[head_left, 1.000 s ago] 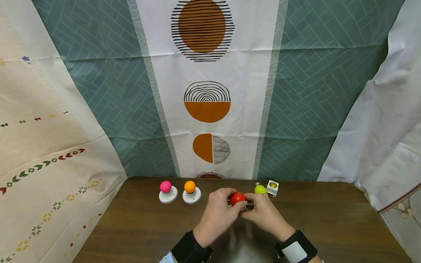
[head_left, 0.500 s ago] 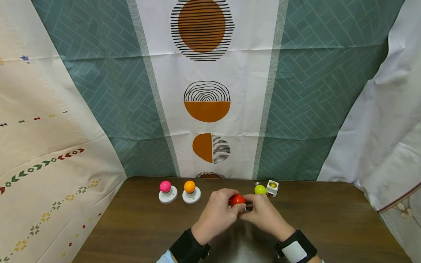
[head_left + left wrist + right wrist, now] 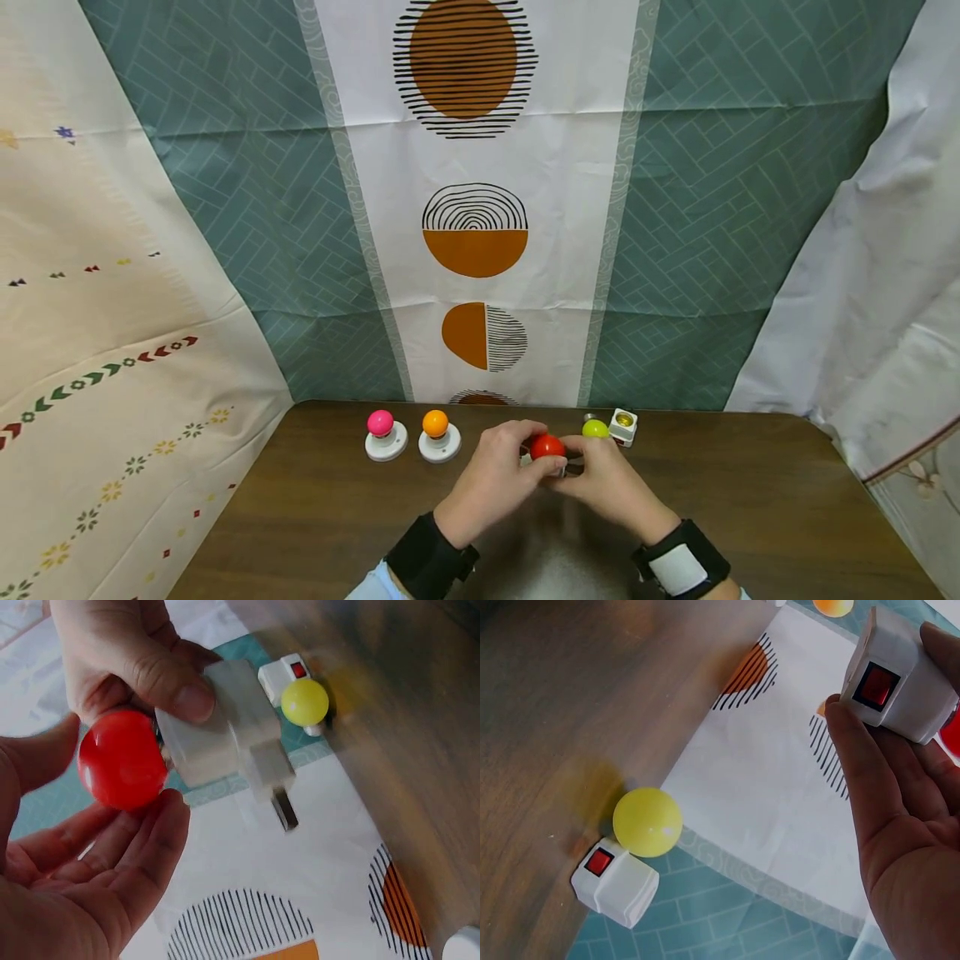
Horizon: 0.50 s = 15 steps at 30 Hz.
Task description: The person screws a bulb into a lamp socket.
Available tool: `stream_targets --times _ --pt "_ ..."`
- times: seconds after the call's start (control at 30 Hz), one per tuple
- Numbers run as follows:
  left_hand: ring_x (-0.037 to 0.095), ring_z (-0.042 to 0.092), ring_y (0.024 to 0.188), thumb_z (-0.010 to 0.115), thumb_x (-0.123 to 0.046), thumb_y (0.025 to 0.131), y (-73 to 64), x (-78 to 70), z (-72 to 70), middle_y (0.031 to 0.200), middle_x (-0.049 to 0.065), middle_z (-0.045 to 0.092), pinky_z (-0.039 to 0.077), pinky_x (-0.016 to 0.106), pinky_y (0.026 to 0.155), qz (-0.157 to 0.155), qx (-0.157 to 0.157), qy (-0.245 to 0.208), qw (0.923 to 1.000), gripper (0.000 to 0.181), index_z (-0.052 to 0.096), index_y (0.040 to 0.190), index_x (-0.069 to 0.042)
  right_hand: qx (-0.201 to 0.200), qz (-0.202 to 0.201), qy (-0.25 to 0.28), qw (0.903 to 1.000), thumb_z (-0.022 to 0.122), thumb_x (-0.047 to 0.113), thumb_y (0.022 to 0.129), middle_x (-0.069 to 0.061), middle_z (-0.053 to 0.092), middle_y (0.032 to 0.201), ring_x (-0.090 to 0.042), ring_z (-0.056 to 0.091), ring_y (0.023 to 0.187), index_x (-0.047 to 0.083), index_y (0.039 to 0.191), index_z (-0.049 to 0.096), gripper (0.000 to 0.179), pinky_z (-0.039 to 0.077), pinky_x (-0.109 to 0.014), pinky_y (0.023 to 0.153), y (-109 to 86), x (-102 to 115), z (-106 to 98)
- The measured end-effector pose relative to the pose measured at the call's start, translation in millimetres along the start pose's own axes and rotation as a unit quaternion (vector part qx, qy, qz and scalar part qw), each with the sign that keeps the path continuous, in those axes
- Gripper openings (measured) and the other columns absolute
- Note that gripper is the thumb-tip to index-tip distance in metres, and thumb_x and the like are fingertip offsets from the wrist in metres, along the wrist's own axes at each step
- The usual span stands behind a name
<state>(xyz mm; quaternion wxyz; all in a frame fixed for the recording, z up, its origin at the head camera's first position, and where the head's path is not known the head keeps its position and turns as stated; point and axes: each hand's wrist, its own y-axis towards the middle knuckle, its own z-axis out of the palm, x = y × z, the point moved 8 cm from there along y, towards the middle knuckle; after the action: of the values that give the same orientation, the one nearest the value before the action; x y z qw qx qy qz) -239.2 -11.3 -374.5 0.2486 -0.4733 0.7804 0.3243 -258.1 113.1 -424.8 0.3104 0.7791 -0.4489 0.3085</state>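
In the head view my left hand (image 3: 491, 467) and my right hand (image 3: 615, 479) meet above the table. My left fingers and thumb hold a round red light bulb (image 3: 124, 761). With thumb and fingers, my right hand grips a white plug-in bulb socket (image 3: 202, 739), its metal prong (image 3: 284, 808) pointing away from the bulb. The bulb's metal base sits at the socket's mouth; how deep it is in cannot be told. A red switch (image 3: 876, 686) shows on the socket's side. Just beyond my right hand lie a yellow-green bulb (image 3: 596, 428) and a second white socket (image 3: 623, 427).
Left of my hands, a pink bulb (image 3: 380, 422) and an orange bulb (image 3: 435, 423) stand in round white bases near the back edge of the brown table (image 3: 322, 517). A patterned cloth (image 3: 480, 150) hangs directly behind that edge.
Both hands stay together around the bulb and socket, rising very slightly. A bit of the white socket now shows at the bulb's left side. The other bulbs stay in place.
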Motion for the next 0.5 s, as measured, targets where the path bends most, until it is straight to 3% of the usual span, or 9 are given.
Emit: stream_targets --times 0.13,0.27,0.5 --pt "0.014 0.063 0.094 0.068 -0.029 0.085 2.5 1.8 -9.7 0.109 0.0 0.066 0.055 0.028 0.082 0.0 -0.001 -0.012 0.9999 0.039 0.061 0.12 -0.013 -0.002 0.005 0.003 1.0 0.08 0.031 0.073 0.011 0.068 0.096 -0.005 0.064 0.086 0.024 0.102 0.067 0.032 0.055 -0.025 0.078 -1.0 -1 -4" --pt "0.016 0.063 0.103 0.063 -0.016 0.089 3.5 5.6 -16.9 0.117 0.002 0.064 0.054 0.027 0.085 0.006 0.011 -0.019 0.9997 0.036 0.057 0.125 -0.014 0.0 0.021 0.012 0.9997 0.081 0.03 0.071 0.009 0.068 0.098 -0.006 0.065 0.089 0.023 0.103 0.066 0.036 0.055 -0.028 0.08 -2.3 -3 -7" --pt "0.019 0.055 0.118 0.067 -0.009 0.085 0.6 18.7 -4.4 0.131 0.004 0.056 0.048 0.036 0.096 -0.014 0.095 0.048 0.9942 0.051 0.05 0.133 -0.013 -0.001 0.019 0.009 0.9998 0.08 0.024 0.072 0.007 0.067 0.1 -0.009 0.065 0.092 0.02 0.105 0.065 0.037 0.055 -0.031 0.082 -3.1 -2 -10"
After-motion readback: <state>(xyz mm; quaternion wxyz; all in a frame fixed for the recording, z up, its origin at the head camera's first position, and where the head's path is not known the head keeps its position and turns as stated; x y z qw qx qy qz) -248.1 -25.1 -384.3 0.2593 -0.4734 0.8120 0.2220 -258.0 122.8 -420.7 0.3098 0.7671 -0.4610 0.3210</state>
